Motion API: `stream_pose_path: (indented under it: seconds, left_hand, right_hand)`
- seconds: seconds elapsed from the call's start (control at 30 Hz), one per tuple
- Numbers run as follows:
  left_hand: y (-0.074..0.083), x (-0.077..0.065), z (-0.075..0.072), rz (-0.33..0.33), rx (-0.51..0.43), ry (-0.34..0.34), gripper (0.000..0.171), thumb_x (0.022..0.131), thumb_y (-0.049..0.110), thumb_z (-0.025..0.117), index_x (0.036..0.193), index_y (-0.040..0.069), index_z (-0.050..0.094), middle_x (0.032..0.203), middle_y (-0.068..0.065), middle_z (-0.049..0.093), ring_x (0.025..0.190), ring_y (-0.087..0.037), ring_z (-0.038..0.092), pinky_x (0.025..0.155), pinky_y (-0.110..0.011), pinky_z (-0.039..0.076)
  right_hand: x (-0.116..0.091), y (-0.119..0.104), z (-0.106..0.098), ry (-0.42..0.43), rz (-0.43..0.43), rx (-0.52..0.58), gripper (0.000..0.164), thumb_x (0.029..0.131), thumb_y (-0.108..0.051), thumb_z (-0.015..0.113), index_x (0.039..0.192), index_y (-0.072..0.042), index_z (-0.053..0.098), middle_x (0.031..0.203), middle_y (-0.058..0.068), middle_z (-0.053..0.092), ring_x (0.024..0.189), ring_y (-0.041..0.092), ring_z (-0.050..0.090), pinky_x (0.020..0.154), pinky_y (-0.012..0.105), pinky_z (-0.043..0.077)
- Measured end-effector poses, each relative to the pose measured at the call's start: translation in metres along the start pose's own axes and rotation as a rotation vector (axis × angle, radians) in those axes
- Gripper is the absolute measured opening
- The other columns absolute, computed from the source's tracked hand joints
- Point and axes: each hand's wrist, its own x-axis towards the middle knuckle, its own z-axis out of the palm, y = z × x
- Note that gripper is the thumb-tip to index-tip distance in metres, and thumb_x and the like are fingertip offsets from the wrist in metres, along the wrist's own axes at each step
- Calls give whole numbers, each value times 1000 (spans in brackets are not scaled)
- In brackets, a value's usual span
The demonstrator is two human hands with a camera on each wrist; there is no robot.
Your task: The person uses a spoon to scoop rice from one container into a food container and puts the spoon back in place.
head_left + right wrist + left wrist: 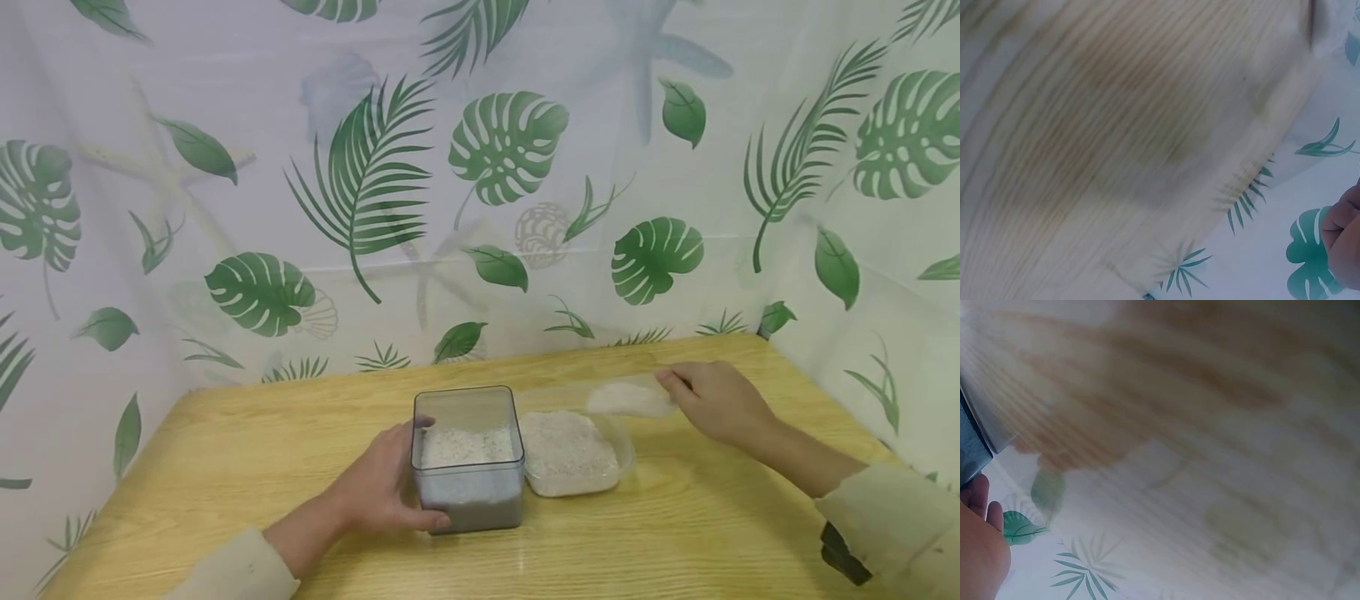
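Observation:
My left hand (382, 487) grips a see-through grey plastic box (483, 510) at its left side, thumb along the front and fingers towards the back. White grains (465, 447) lie inside it, below the rim. Directly right of the box stands a low clear plastic tub (626, 458), heaped with speckled white grains (570, 446). Behind and above this tub, my right hand (716, 400) pinches a clear, blurred scoop-like piece (630, 397) with white grains on it. In the left wrist view the fingers (979, 495) lie against the box's edge; the right wrist view catches only curled fingers (1342, 219).
Both containers stand on a yellow wood-grain table (300, 433). A white curtain (570, 292) printed with green leaves hangs behind and at both sides. Below the right sleeve (892, 525) a black strap-like piece (843, 554) shows.

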Motion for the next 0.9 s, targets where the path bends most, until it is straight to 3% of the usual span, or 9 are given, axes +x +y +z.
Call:
stream_pose_path:
  seconds: [0.2, 0.47, 0.9]
  left_hand:
    - [0, 0, 1, 11, 6, -3, 115, 64, 65, 83, 150, 7, 33, 140, -6, 52, 132, -28, 46, 111, -54, 36]
    - [0, 0, 2, 12, 11, -4, 115, 65, 66, 81, 151, 6, 33, 142, -8, 51, 133, -30, 45, 111, -54, 36]
    - [0, 1, 1, 27, -10, 13, 116, 63, 63, 84, 150, 7, 33, 138, -6, 52, 131, -28, 47, 111, -53, 37]
  right_hand:
    - [-3, 8, -3, 0, -21, -60, 47, 107, -30, 45, 62, -18, 42, 53, -6, 34, 48, 10, 30, 52, 27, 29]
    - [-4, 12, -3, -50, -33, -128, 41, 107, -29, 45, 71, -13, 60, 53, -6, 39, 49, 11, 37, 54, 29, 34]
    - [3, 9, -8, -2, -95, -205, 36, 105, -27, 50, 73, -15, 63, 54, -7, 43, 50, 9, 40, 51, 29, 36]
